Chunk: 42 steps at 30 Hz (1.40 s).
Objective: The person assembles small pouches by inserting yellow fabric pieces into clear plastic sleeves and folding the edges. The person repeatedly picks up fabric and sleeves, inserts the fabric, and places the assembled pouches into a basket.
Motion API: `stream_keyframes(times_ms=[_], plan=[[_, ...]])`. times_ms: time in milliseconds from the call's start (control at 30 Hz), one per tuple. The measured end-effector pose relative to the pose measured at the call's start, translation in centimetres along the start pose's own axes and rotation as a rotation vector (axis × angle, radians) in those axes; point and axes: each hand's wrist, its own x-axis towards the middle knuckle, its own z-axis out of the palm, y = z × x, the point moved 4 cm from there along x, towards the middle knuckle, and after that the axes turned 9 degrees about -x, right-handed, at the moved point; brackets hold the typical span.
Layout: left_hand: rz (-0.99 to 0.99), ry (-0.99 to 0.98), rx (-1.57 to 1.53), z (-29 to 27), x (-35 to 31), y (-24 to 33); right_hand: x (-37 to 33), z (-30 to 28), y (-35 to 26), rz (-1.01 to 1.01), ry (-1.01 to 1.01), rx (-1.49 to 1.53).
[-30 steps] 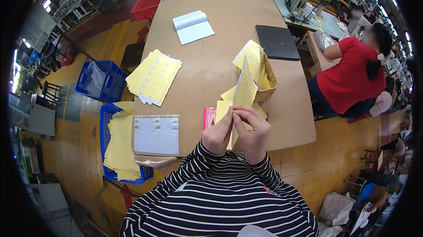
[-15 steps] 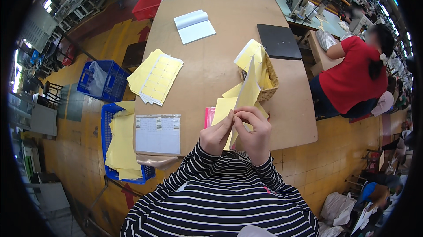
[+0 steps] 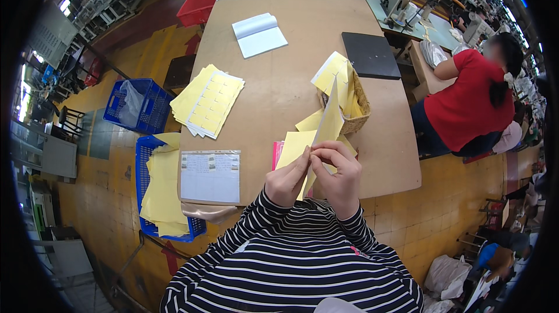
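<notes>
Close to the table's front edge, my left hand and my right hand meet, fingertips pinching the edge of a yellow paper sheet that stands on edge between them. More yellow sheets lie beneath, over something pink that is mostly covered. Just beyond my hands sits a woven basket holding yellow sheets, some with small dark slit-like marks. To the left a fanned stack of yellow and white sheets rests on the table.
A written sheet in a clear sleeve lies at front left. Farther back are an open notebook and a flat black board. Blue crates and a red bin stand left of the table. A person in red sits at right.
My hands keep their pinch on the sheet with hardly any movement. The whole view has shifted slightly, and a distant person at the upper left has moved to the right.
</notes>
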Motion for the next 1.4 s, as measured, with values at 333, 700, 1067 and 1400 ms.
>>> stream_keyframes(times_ms=[333,700,1067,1400], plan=[[-0.103,-0.029,-0.124,-0.3,0.1,-0.2,0.1,-0.1,0.5,0.020,-0.028,0.060],[-0.393,-0.004,-0.378,-1.8,-0.5,0.1,-0.9,-0.3,-0.1,-0.007,-0.117,0.061],[-0.229,-0.020,-0.184,-2.1,0.0,0.9,-0.9,-0.4,-0.8,-0.004,-0.077,0.010],[-0.390,0.009,-0.345,-1.8,-0.2,0.7,-0.7,-0.4,-1.2,0.007,-0.028,-0.005]])
